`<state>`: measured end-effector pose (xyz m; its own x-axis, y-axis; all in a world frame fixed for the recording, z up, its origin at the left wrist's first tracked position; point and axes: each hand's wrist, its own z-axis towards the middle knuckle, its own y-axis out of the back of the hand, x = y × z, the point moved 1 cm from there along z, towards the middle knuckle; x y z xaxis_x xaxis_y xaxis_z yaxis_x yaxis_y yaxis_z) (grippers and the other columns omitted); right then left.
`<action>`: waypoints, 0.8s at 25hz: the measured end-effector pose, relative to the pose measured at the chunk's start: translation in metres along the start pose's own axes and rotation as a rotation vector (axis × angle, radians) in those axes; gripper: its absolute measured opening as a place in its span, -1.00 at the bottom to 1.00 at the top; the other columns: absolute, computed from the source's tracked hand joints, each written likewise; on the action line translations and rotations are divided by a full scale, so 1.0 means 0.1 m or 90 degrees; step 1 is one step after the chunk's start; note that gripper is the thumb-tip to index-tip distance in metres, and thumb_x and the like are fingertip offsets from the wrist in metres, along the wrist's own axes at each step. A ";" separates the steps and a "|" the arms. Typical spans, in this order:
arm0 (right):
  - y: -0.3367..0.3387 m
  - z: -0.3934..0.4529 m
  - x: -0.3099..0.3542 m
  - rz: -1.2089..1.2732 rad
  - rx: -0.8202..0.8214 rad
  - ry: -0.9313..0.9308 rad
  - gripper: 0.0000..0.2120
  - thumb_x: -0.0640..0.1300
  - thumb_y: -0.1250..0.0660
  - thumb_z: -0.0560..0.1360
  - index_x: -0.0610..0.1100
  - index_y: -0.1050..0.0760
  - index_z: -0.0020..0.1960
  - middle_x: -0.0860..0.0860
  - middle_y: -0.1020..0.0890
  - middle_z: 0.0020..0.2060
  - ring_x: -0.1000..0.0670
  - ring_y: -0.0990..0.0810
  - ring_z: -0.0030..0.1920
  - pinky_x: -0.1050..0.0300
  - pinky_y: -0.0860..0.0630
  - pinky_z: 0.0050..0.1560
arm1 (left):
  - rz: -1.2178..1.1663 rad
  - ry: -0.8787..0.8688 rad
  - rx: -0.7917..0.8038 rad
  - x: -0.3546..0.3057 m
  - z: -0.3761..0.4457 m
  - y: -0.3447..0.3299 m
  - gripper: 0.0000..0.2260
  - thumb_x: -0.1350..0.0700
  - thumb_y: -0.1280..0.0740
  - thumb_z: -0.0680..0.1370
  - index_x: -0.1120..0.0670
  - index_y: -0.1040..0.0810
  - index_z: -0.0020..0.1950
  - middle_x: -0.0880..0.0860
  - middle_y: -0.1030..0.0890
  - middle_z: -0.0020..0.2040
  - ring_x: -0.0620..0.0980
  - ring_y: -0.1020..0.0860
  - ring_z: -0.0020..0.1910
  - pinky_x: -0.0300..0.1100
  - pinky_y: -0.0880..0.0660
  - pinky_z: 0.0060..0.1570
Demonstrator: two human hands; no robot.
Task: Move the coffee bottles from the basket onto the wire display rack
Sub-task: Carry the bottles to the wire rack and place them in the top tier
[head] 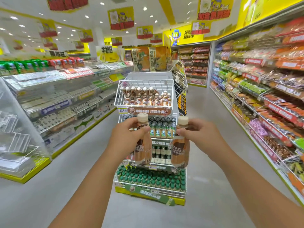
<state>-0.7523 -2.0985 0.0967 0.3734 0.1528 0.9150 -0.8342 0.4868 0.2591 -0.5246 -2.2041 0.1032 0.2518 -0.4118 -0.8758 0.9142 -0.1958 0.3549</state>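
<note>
The left hand (130, 137) is closed around the neck of one brown-labelled plastic coffee bottle with a cream cap (142, 142), its fingers hiding the shoulder; the right hand (199, 137) pinches the neck of a second identical coffee bottle (180, 143). Both hang upright, apart, two in all. Behind them at twelve o'clock stands the white wire display rack (148, 129); its top basket tier (144, 92) holds more such bottles, too blurred and overlapped to count. The lowest tier at six o'clock holds green-capped bottles (151, 178). Shelves of packaged goods (263, 89) at three o'clock are smeared.
</note>
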 end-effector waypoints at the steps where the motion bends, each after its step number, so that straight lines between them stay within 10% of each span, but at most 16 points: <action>1: -0.13 0.15 -0.01 -0.001 0.007 -0.001 -0.83 -0.16 -0.56 0.47 0.05 -0.71 0.02 0.11 -0.77 -0.15 0.13 -0.73 -0.11 0.30 -0.54 -0.13 | 0.001 -0.002 -0.006 0.10 0.15 0.09 -0.80 -0.09 -0.52 0.49 -0.20 -0.68 0.11 -0.21 -0.69 0.05 -0.12 -0.64 0.07 0.07 -0.59 0.15; 20: -1.30 3.99 -1.01 -0.022 0.063 0.017 -0.81 -0.14 -0.58 0.46 0.01 -0.70 0.05 0.17 -0.76 -0.15 0.29 -0.68 -0.19 0.40 -0.49 -0.22 | 0.007 0.003 -0.092 1.47 3.92 0.15 -0.90 0.00 -0.54 0.49 -0.18 -0.68 -0.05 -0.16 -0.72 -0.05 -0.13 -0.69 -0.04 -0.02 -0.63 0.10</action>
<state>-0.8437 -2.5205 0.0942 0.4124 0.1601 0.8968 -0.8558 0.4056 0.3211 -0.5982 -2.6162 0.1077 0.2636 -0.4088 -0.8737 0.9474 -0.0610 0.3143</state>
